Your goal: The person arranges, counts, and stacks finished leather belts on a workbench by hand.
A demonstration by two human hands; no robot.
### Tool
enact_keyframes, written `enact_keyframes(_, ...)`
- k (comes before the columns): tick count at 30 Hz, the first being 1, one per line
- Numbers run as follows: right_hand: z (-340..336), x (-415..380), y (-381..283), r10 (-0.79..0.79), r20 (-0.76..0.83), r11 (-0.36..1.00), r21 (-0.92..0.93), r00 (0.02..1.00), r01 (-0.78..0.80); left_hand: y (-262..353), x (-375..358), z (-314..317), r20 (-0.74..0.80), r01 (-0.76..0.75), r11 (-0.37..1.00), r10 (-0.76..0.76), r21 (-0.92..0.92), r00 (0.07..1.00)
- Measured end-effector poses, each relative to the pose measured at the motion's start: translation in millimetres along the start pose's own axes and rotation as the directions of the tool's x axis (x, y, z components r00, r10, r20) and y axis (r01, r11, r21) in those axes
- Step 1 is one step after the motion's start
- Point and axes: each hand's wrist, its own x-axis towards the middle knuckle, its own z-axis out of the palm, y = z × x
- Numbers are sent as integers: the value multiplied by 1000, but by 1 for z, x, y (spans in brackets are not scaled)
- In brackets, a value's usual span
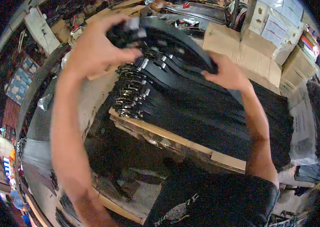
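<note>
A bundle of black belts (pixel 177 34) is held up in an arch between my two hands, blurred by motion. My left hand (pixel 95 49) grips its left end, where buckles and small pale tags show; some of the fingers are hidden behind it. Around the bundle's right part, my right hand (pixel 228 72) is closed, thumb underneath. Below lies a wide pile of black belts (pixel 213 113), straps side by side. Their metal buckles (pixel 129 94) are stacked along the pile's left edge, with white tags among them.
Cardboard (pixel 182 142) edges the table in front of me. A cardboard sheet (pixel 239 53) stands behind the pile. Plastic-wrapped black goods (pixel 307 125) sit at the right. More grey-black straps (pixel 37 147) hang at the left. Another person (pixel 18 198) is at the lower left.
</note>
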Motion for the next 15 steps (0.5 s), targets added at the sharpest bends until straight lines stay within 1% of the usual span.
enact_keyframes(1,-3,-19,5,83,-42,996,35,996,-82,4,-4,-14,-109,-108,994,107,4,988)
enact_keyframes(2,-11,-38,13,241,-25,970,-36,970,-242,0,-10,-31,-79,-52,998,55,39,995)
enact_keyframes(3,-12,-63,26,227,-161,972,-16,960,-233,-4,-16,-48,-49,2,997,2,78,999)
enact_keyframes(4,-19,-83,36,352,-193,931,-29,916,-364,-16,-21,-64,-22,2,989,1,147,1000)
enact_keyframes(5,-38,-97,40,417,-112,908,10,902,-419,-19,-27,-78,43,34,996,-38,84,998)
enact_keyframes(6,-42,-118,48,272,-344,954,-29,899,-299,-18,-33,-89,110,68,997,-70,23,991)
enact_keyframes(7,-59,-136,75,292,-336,950,-9,895,-313,-12,-42,-96,113,82,995,-87,48,990)
enact_keyframes(8,-81,-145,72,265,-340,947,-87,902,-310,-6,-56,-104,81,120,989,-127,87,989)
enact_keyframes(9,-97,-154,76,301,-424,854,-278,854,-439,-2,-73,-111,47,156,980,-163,126,985)
enact_keyframes(10,-111,-167,107,232,-499,925,-152,835,-348,-1,-86,-120,11,194,967,-198,165,980)
enact_keyframes(11,-131,-176,117,266,-458,949,-33,848,-315,-8,-97,-131,48,199,970,-207,138,977)
enact_keyframes(12,-148,-182,129,216,-541,938,-116,813,-326,-18,-111,-139,-8,225,965,-226,132,974)
enact_keyframes(13,-164,-183,140,62,-640,955,-184,766,-231,-26,-128,-148,-67,256,958,-250,129,966)
enact_keyframes(14,-188,-182,154,67,-637,960,-170,768,-224,-26,-142,-155,-127,290,949,-274,127,953)
enact_keyframes(15,-215,-180,166,104,-558,907,-286,823,-309,-17,-156,-165,-80,340,937,-334,81,939)
